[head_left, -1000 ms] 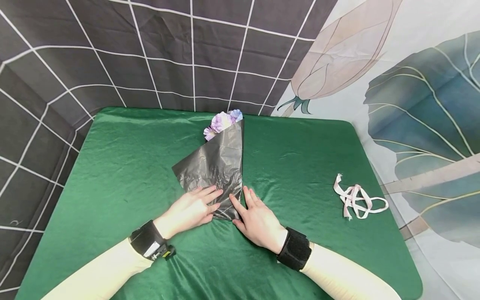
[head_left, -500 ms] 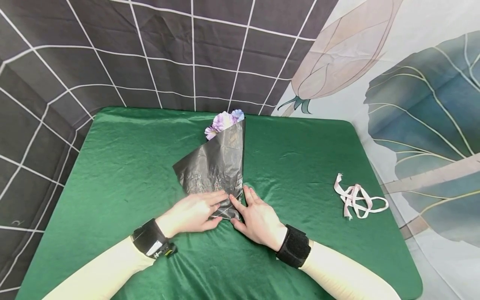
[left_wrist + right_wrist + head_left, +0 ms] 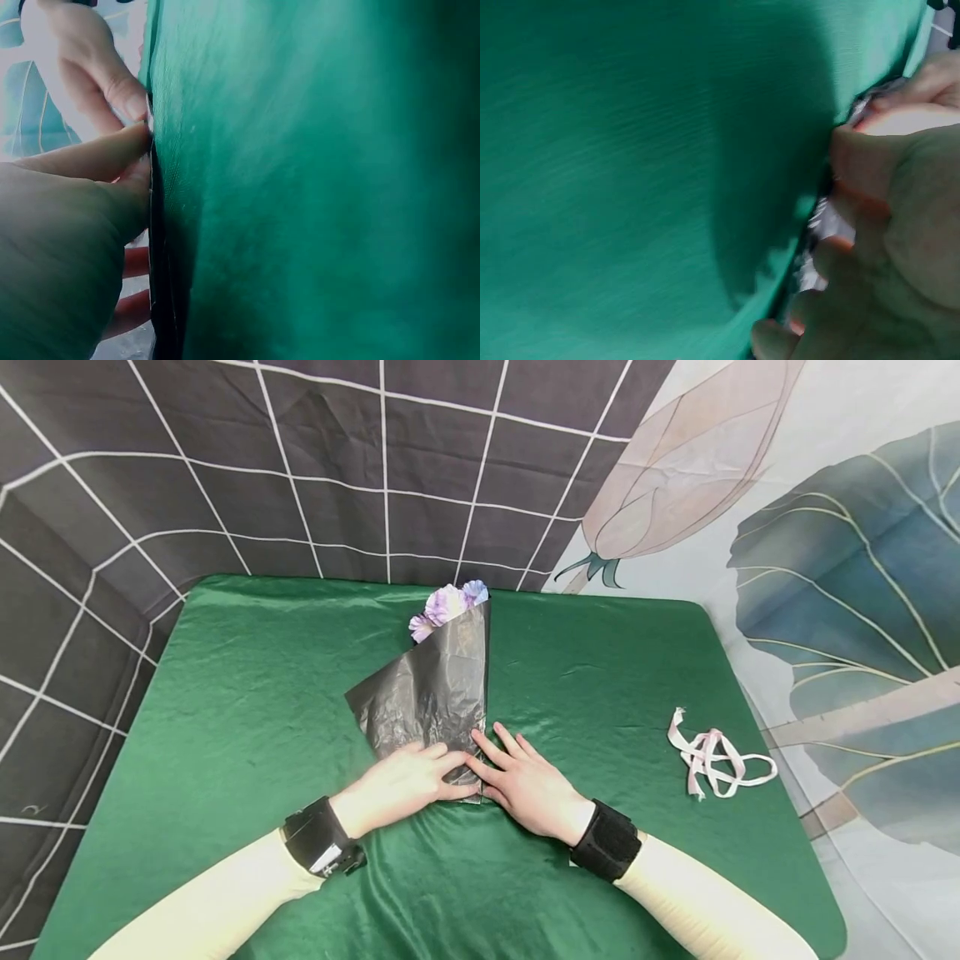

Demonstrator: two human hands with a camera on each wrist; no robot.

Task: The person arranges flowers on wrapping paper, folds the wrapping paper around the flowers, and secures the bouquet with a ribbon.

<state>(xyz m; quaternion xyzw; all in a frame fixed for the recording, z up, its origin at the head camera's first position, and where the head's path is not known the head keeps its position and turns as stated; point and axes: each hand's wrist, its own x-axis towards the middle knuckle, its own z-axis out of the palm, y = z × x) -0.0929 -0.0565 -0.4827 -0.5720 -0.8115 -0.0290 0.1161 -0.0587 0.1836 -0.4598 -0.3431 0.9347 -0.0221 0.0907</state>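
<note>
Lower centre of frame: left hand [image 3: 405, 783] and right hand [image 3: 536, 789] press on black wrapping paper [image 3: 435, 685]; fingers extended, nothing gripped.

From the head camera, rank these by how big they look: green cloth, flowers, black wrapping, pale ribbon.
1. Green cloth
2. Black wrapping
Unsure: pale ribbon and flowers; the ribbon spreads wider but is thin.

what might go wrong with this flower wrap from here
If the left hand and right hand lift, the black wrap might spring open; the ribbon lies apart to the right. Pressing hard could tear its creased surface. The flowers at its open end might slip if tilted.
</note>
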